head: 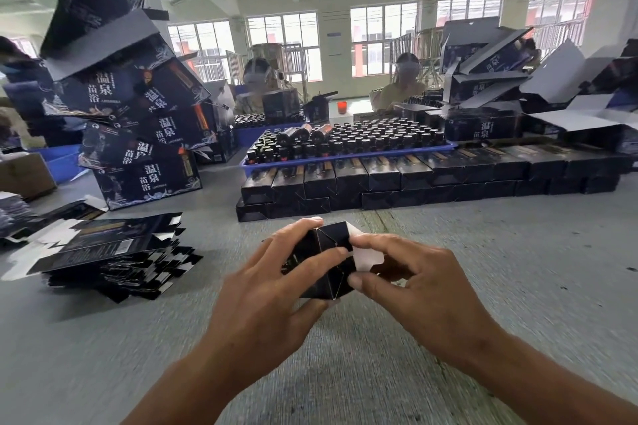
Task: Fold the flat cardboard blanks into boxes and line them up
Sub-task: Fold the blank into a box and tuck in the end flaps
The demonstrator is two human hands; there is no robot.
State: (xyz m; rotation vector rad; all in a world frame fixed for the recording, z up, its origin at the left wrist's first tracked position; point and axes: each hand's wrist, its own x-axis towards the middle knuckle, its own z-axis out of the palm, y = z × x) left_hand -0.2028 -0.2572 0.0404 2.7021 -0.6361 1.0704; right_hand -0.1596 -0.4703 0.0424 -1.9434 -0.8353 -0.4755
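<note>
Bare grey table (448, 286) lies around the hands, with a stack of flat dark cardboard blanks (114, 259) to the left and rows of folded black boxes (379, 183) lined up beyond. Left hand (272, 286) and right hand (414, 283) each keep a curled grip on the small black cardboard box (331, 252), fingers pressing its end flaps.

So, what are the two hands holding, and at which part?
Both hold one dark box. The left hand grips its left side; the right hand pinches the end flaps with its fingers.
</note>
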